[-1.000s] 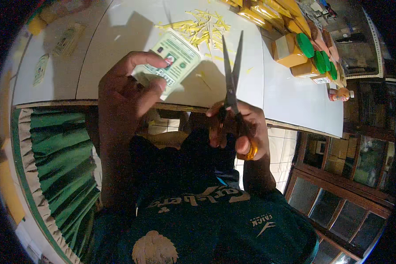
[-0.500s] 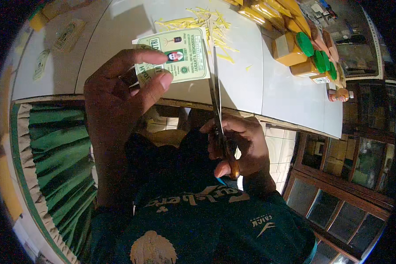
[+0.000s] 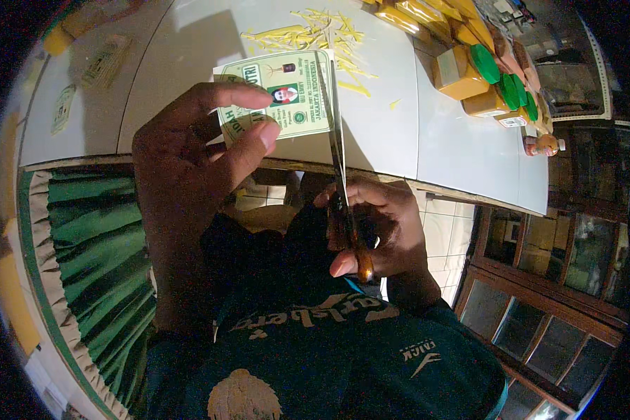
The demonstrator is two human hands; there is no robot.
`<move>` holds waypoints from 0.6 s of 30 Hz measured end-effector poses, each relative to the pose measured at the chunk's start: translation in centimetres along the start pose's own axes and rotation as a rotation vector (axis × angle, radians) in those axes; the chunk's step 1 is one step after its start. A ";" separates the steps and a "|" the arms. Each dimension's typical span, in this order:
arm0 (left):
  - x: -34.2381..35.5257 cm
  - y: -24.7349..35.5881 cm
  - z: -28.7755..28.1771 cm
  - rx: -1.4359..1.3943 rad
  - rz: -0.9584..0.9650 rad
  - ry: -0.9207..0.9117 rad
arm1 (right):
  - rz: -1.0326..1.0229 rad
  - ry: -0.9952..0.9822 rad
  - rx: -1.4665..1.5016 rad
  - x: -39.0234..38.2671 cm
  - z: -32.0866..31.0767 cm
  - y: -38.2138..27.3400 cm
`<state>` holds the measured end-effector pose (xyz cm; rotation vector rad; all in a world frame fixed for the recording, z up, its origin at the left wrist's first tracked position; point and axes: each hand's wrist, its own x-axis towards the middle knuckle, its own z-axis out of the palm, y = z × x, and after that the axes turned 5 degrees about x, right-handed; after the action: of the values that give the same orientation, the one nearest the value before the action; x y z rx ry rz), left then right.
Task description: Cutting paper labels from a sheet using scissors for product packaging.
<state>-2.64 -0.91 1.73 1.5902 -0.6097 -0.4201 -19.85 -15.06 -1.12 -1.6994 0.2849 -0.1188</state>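
A printed pale-green label (image 3: 302,101) is held up over the near part of the white surface (image 3: 462,164), pinched between the thumb and fingers of the left hand (image 3: 199,140). Along its right edge run the blades of the scissors (image 3: 337,143), whose orange handles the right hand (image 3: 392,227) grips; whether blade and paper touch is hard to tell. Beyond lie scattered yellow strips (image 3: 339,31). More labels (image 3: 63,108) lie at left; at right are green-lidded jars (image 3: 458,77) and a small bottle (image 3: 539,145). Below hangs a green pleated curtain (image 3: 98,238).
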 end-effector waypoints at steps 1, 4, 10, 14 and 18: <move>0.0 0.0 0.0 -0.018 0.011 0.004 | -0.001 -0.004 0.000 0.0 0.0 0.0; 0.2 0.2 -0.1 0.013 0.011 -0.011 | 0.030 0.027 0.078 -0.1 0.2 0.0; 0.3 0.1 -0.2 0.008 0.012 -0.014 | -0.001 0.012 0.068 0.1 -0.1 0.2; 0.2 -0.1 -0.2 -0.030 0.016 -0.012 | 0.045 0.013 0.085 0.0 0.1 0.2; 0.3 0.1 0.0 0.027 -0.057 -0.013 | -0.003 0.047 0.073 0.1 0.1 0.2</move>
<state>-2.37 -1.07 1.84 1.6352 -0.5829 -0.4663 -19.74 -15.00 -1.35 -1.6262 0.3101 -0.1698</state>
